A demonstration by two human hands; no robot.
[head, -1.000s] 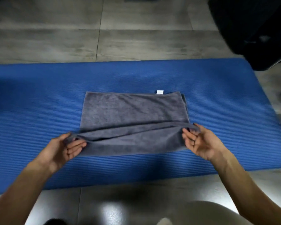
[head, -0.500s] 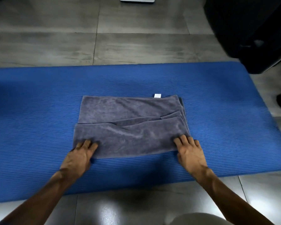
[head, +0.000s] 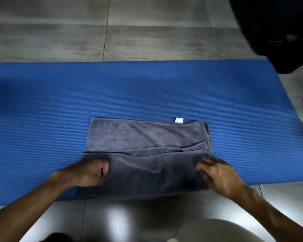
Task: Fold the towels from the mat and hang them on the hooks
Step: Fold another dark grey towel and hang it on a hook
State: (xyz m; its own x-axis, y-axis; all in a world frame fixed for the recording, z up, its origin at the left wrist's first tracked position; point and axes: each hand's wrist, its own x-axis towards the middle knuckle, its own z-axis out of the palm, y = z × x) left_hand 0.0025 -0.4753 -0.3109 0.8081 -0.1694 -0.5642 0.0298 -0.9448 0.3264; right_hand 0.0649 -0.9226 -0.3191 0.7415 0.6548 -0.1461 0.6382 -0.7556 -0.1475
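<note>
A grey towel lies folded on the blue mat, with a white tag at its far edge. Its near layer is doubled over and reaches the mat's near edge. My left hand has its fingers curled round the left edge of that near layer. My right hand is blurred by motion, with bent fingers gripping the layer's right edge. No hooks are in view.
Grey floor tiles lie beyond the mat, and glossy tiles in front of it. A dark bulky object stands at the far right, just past the mat's corner. My knee shows at the bottom right.
My hands were pressing flat on the towel's near corners. They have moved up onto its sides and curled into the near layer. The view has shifted closer.
</note>
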